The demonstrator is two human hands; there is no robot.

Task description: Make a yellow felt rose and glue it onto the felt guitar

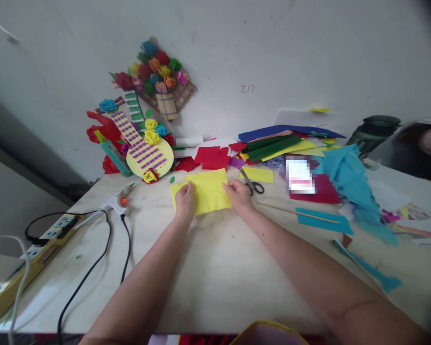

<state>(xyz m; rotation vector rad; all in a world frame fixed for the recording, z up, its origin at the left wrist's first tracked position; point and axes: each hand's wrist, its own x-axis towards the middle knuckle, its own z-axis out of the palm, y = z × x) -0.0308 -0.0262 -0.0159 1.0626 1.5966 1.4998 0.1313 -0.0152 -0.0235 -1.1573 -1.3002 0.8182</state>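
A yellow sheet of crepe paper [210,191] is stretched between my two hands, just above the table. My left hand [185,200] pinches it near its left end, thumb on top. At the right edge my right hand [240,195] grips it between thumb and fingers. Some fingers of both hands are hidden behind the paper. Black-handled scissors [255,186] lie just right of my right hand, beside another yellow paper piece [260,174]. A thin wooden stick [290,210] rests partly on a blue paper strip [318,221].
A glue gun [117,203] and a power strip [50,244] with cords lie left. A guitar-shaped craft [149,155] and glue bottle [115,155] stand behind. Coloured sheets [273,148] line the wall. A phone [300,176], blue crepe paper [355,177] and a dark jar [375,132] are right.
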